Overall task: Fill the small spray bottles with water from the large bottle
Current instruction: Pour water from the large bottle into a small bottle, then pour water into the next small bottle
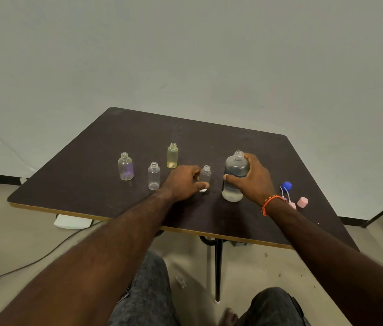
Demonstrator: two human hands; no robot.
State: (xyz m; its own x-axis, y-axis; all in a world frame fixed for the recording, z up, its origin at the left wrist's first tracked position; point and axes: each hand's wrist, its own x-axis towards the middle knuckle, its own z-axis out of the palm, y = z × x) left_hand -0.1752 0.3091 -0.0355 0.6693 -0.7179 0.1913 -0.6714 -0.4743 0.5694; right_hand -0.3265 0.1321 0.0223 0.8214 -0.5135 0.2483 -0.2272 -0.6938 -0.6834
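Dark brown square worktop (115,147) carries everything. Near its front edge, right hand (254,178) grips the uncapped large clear water bottle (235,177); left hand (183,183) pinches the smallest clear bottle (205,175) just beside it. Three small bottles (154,176) stand left; loose caps (302,202) lie right.

Four small spray bottles (125,166) stand uncapped. One large bottle (235,176). Perhaps three loose caps (302,202), partly hidden.

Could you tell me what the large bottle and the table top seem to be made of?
Large bottle: probably clear plastic, glossy; the water shows through it. Table top: likely dark laminate over board, matte, with a pale edge band.
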